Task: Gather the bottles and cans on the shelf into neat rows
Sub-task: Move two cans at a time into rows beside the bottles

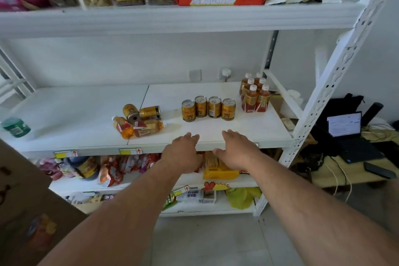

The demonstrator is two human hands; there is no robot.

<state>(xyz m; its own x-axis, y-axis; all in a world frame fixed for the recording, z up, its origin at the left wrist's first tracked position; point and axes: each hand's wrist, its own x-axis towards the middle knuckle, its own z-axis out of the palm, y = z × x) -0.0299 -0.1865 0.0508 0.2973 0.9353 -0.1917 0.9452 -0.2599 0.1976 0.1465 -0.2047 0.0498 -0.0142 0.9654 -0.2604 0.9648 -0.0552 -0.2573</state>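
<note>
Both empty: left hand (pixel 183 153), right hand (pixel 236 152) (spread)

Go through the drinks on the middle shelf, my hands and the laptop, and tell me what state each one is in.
Four cans: upright, in a row.
Six bottles: upright, grouped in two rows.
Two cans: tipped over.
Two bottles: lying down.
Left hand: open, empty.
Right hand: open, empty.
Laptop: open, screen lit.
</note>
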